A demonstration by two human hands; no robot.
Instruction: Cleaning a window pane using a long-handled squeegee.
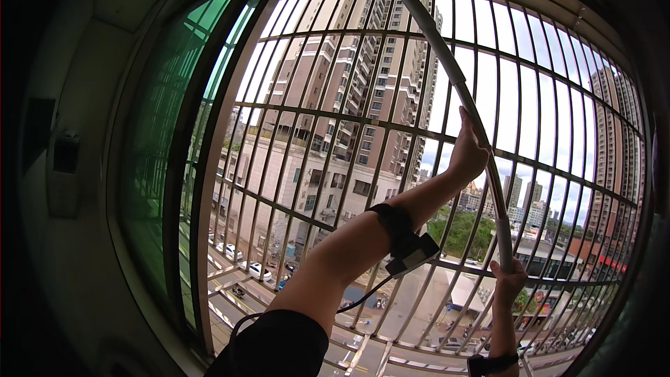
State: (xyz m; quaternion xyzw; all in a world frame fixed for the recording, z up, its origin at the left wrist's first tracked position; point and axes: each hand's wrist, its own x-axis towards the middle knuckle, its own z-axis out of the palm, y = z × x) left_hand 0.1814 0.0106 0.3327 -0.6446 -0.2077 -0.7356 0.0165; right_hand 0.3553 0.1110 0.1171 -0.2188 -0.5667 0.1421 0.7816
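A long pole (484,141) with grey sleeved sections and a bare metal stretch between them slants from the top of the view down to the lower right. My left hand (469,152) is closed around its bare metal stretch, one digit pointing up along it. Lower down, my right hand (510,281) grips the bottom grey section. The pole's top end lies beyond the upper edge, and its lower end is hidden at my right hand. Both arms reach up in front of the window bars.
A cage of metal window bars (380,126) spans the opening. At left stand a dark window frame (230,91) and a green-tinted glass pane (164,139). A black strap with a small box (412,255) and cable is on my left forearm. Outside are towers and a street.
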